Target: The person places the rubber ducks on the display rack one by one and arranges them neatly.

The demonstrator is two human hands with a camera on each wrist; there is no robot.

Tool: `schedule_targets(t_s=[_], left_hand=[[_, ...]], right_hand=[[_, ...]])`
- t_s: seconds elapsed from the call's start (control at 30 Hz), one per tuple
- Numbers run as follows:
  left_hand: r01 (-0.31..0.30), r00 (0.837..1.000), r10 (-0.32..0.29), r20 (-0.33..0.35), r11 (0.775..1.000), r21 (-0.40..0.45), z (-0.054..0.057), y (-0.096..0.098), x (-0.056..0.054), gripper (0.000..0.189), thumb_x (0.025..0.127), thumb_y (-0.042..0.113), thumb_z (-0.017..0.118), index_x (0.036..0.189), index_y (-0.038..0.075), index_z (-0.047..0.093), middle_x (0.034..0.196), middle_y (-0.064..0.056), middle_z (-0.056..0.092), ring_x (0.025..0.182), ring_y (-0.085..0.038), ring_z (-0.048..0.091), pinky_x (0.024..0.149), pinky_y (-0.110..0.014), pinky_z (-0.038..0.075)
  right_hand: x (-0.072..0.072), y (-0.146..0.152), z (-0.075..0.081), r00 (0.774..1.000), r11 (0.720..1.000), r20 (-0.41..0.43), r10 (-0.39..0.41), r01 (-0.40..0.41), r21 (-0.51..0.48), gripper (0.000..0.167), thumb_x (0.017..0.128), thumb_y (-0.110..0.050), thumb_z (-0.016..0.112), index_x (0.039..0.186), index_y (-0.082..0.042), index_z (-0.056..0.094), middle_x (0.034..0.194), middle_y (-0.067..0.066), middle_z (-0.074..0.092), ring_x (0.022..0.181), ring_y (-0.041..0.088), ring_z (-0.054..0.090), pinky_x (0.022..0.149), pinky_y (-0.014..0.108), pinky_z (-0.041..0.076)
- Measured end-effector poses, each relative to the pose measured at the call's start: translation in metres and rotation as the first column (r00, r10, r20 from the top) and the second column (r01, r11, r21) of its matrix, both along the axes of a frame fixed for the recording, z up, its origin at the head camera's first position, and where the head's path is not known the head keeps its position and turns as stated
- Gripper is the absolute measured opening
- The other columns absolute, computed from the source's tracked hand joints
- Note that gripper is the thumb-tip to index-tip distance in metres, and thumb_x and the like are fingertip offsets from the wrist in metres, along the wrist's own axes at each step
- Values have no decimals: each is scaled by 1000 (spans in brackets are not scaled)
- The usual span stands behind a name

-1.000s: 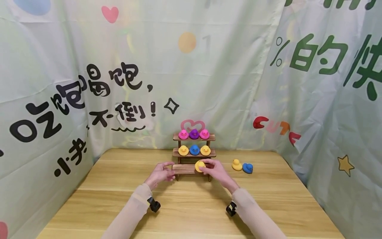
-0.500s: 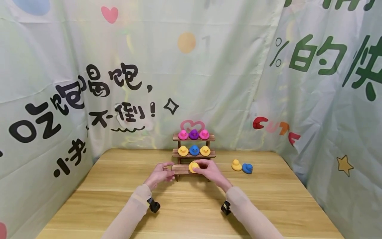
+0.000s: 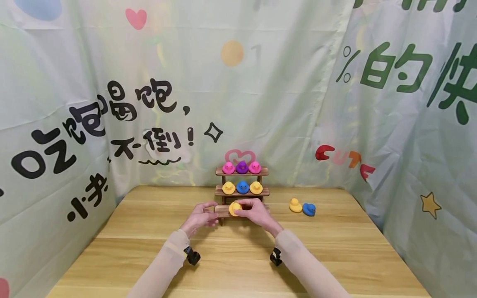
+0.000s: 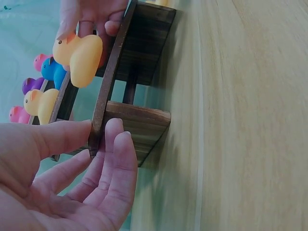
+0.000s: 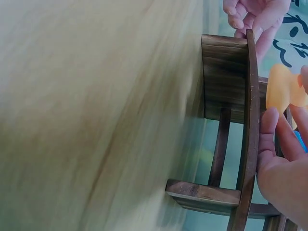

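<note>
In the head view, my right hand point(image 3: 257, 213) holds a yellow rubber duck point(image 3: 234, 209) by thumb and fingers over the lowest step of a small wooden display stand point(image 3: 220, 212). From the left wrist view, the duck point(image 4: 85, 57) appears just above that board; a slight gap or contact is hard to tell. My left hand point(image 3: 200, 216) grips the left end of the same board, thumb on the upper face and fingers beneath. On the middle step sit two yellow ducks and a blue duck point(image 3: 243, 187). The top step carries two pink ducks and a purple duck point(image 3: 242, 167).
Right of the stand, a yellow duck point(image 3: 295, 205) and a blue duck point(image 3: 309, 209) lie on the wooden table point(image 3: 238, 265). Printed fabric curtains point(image 3: 261, 103) enclose the table at the back and both sides.
My right hand has carried the yellow duck leftward along the lowest step, from its right part to left of its middle. The left hand stays at the board's end.
</note>
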State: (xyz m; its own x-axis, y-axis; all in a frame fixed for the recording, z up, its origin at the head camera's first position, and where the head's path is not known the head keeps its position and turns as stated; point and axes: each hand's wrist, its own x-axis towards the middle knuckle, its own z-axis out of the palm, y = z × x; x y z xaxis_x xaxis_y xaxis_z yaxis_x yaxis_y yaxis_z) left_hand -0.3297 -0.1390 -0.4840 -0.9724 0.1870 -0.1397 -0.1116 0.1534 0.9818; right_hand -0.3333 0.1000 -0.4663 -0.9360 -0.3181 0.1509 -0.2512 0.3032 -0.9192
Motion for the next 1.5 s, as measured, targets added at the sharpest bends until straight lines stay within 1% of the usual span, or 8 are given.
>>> schedule_targets(t_s=[0.27,0.43,0.53,0.67,0.77,0.9,1.2,1.5], left_hand=[[-8,1000,8,4,1000,-3,1,0,-2,53,92,0,62,143,2,46,103,-18,68,74,-19,69,70,-33,61],[-29,1000,29,1,1000,-3,1,2,-2,51,92,-1,61,141,2,48,103,-20,65,72,-19,68,69,-36,61],[-35,999,35,0,999,-2,1,2,-3,51,92,-2,61,141,2,48,101,-19,65,71,-18,67,68,-35,60],[-32,999,32,4,999,-1,2,2,-2,52,92,-2,61,142,2,48,99,-16,65,72,-19,68,68,-34,61],[-31,999,31,13,1000,0,2,2,-2,52,92,-2,61,142,2,48,97,-14,65,75,-20,68,69,-34,61],[-29,999,29,22,1000,-2,1,2,-3,51,92,-1,61,142,2,48,99,-15,66,76,-21,69,70,-34,61],[-17,1000,17,4,1000,-1,3,2,-3,53,92,-1,61,143,1,46,99,-15,66,73,-18,68,69,-34,61],[-18,1000,18,9,1000,-5,0,2,-1,53,92,-1,62,142,2,47,100,-15,69,75,-20,69,69,-33,60]], right_hand=[[16,-7,24,998,998,2,55,-55,23,36,89,-13,72,121,1,67,115,20,68,98,27,61,75,23,53],[5,-13,11,999,999,-22,36,-36,27,33,88,-18,74,118,-4,71,108,12,71,91,15,62,73,22,54],[6,-16,17,999,998,-21,50,-49,34,33,88,-16,74,118,-2,70,107,14,71,89,15,61,74,24,55],[12,-19,27,997,997,-9,81,-81,19,34,89,-9,72,119,6,67,105,22,69,84,16,61,76,35,59],[3,-21,16,997,997,-12,76,-75,17,34,88,-10,73,118,4,68,103,21,70,79,11,60,74,34,58],[-5,-22,6,998,997,-17,63,-63,37,34,86,-15,76,116,-2,71,100,13,72,78,8,60,68,23,54],[-7,-21,7,998,996,-45,50,-46,82,32,84,-20,79,112,-6,73,100,8,73,78,7,61,68,19,53],[-5,-22,3,997,992,-55,44,-37,122,35,86,-22,77,115,-6,72,108,10,71,90,21,62,70,20,52]])
